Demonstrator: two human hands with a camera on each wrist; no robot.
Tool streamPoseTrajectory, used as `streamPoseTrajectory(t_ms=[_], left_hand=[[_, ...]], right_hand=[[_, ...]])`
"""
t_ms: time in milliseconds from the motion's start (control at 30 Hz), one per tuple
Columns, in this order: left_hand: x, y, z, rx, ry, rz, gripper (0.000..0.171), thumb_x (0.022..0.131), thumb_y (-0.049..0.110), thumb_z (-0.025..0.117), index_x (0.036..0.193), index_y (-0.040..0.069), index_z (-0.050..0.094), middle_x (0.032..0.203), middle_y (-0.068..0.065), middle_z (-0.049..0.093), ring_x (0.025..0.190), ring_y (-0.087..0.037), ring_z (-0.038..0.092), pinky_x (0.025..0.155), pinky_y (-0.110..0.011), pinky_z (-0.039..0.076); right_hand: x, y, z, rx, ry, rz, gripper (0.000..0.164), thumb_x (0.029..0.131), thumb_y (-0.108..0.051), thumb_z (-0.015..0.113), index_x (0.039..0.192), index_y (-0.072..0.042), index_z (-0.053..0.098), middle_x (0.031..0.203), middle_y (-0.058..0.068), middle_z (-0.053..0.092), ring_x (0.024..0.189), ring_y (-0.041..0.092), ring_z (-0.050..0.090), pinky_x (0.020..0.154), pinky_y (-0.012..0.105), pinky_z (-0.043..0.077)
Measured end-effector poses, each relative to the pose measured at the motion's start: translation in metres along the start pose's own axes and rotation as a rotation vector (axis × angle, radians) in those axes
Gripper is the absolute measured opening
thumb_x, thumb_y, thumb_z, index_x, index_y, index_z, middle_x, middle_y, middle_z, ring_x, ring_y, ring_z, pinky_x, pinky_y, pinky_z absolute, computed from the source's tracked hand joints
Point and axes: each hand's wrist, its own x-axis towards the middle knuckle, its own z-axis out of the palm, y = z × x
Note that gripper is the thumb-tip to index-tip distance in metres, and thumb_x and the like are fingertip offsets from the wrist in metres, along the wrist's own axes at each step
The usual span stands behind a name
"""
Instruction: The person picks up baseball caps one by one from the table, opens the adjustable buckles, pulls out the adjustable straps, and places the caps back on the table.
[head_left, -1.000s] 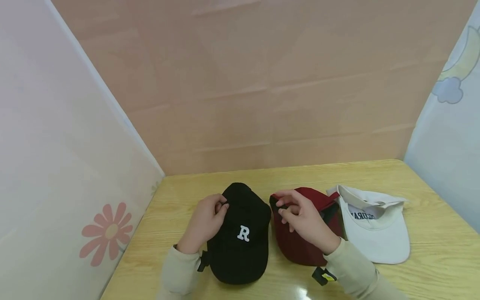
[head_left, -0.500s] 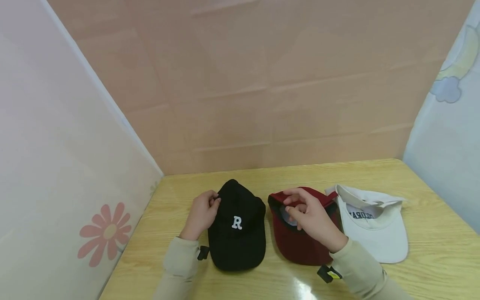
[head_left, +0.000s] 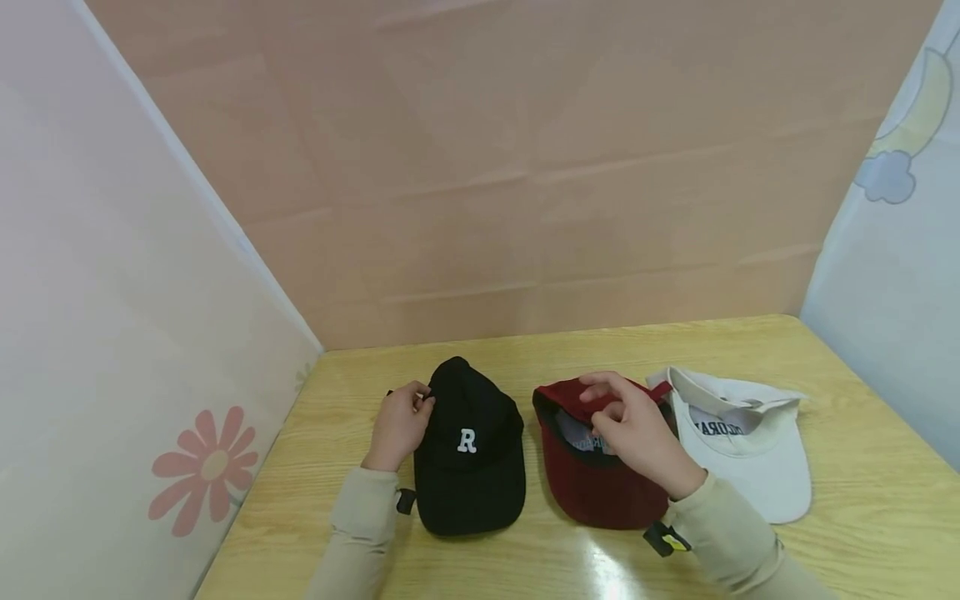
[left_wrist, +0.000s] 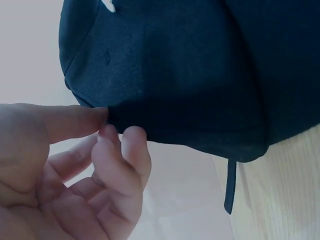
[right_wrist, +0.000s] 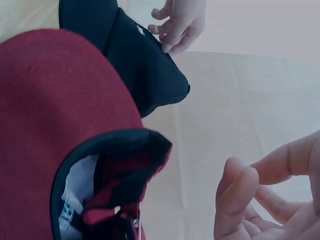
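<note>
A black cap (head_left: 469, 493) with a white letter R lies brim toward me on the table. My left hand (head_left: 396, 427) is at its left edge. In the left wrist view, the thumb and fingers of that hand pinch the black cloth at the cap's edge (left_wrist: 175, 75). Right of it a dark red cap (head_left: 592, 500) lies with its opening facing up. Above that opening hovers my right hand (head_left: 637, 433), its fingers loosely bent and holding nothing. The right wrist view shows it apart from the red cap (right_wrist: 60, 100).
A white cap (head_left: 765, 479), opening up, lies beside the red one at the right. The wooden table (head_left: 877, 467) ends at a tan backdrop (head_left: 525, 167). Pale side panels, the left one with a flower (head_left: 204, 468), flank the table.
The black cap has moved left and slightly away from me, the left hand at its edge. My right hand has shifted a little right over the red cap, revealing more of its opening.
</note>
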Motion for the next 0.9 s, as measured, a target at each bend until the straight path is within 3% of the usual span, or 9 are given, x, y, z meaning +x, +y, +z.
streamPoseTrajectory(t_ms=[200, 433, 667, 767, 900], left_hand=[[0.0, -0.001, -0.001, 0.041, -0.003, -0.021, 0.019, 0.096, 0.011, 0.066, 0.11, -0.001, 0.069, 0.075, -0.004, 0.059, 0.057, -0.014, 0.048, 0.052, -0.027, 0.041], [-0.004, 0.005, -0.004, 0.048, 0.023, -0.004, 0.023, 0.093, 0.009, 0.068, 0.113, -0.001, 0.068, 0.075, -0.003, 0.059, 0.058, -0.014, 0.049, 0.052, -0.028, 0.042], [-0.009, 0.017, -0.006, 0.071, 0.058, 0.08, 0.018, 0.093, 0.01, 0.068, 0.109, 0.002, 0.069, 0.071, 0.001, 0.056, 0.055, -0.012, 0.046, 0.051, -0.028, 0.041], [-0.012, 0.024, -0.008, 0.082, 0.072, 0.125, 0.016, 0.092, 0.009, 0.069, 0.106, 0.003, 0.07, 0.071, 0.002, 0.054, 0.055, -0.011, 0.045, 0.052, -0.028, 0.04], [-0.015, 0.032, -0.009, 0.092, 0.079, 0.169, 0.011, 0.091, 0.008, 0.069, 0.101, 0.005, 0.07, 0.072, 0.001, 0.055, 0.056, -0.011, 0.045, 0.053, -0.028, 0.04]], right_hand=[[0.0, 0.005, -0.007, -0.148, 0.038, -0.038, 0.044, 0.089, 0.005, 0.058, 0.131, -0.007, 0.055, 0.116, 0.016, 0.063, 0.06, 0.014, 0.058, 0.054, 0.029, 0.048], [0.0, 0.013, -0.013, -0.371, 0.024, -0.113, 0.036, 0.086, 0.002, 0.066, 0.122, -0.002, 0.061, 0.117, 0.017, 0.064, 0.058, 0.009, 0.05, 0.058, 0.026, 0.046], [-0.001, 0.023, -0.014, -0.607, 0.017, -0.153, 0.042, 0.078, -0.002, 0.075, 0.119, 0.0, 0.064, 0.112, 0.016, 0.061, 0.085, 0.022, 0.06, 0.07, 0.037, 0.049], [-0.001, 0.028, -0.014, -0.666, 0.029, -0.17, 0.043, 0.076, -0.002, 0.076, 0.117, -0.002, 0.063, 0.108, 0.015, 0.058, 0.072, 0.016, 0.057, 0.061, 0.033, 0.047], [0.0, 0.037, -0.013, -0.783, 0.096, -0.266, 0.043, 0.071, -0.002, 0.082, 0.11, -0.004, 0.064, 0.101, 0.014, 0.056, 0.053, 0.008, 0.046, 0.046, 0.027, 0.039]])
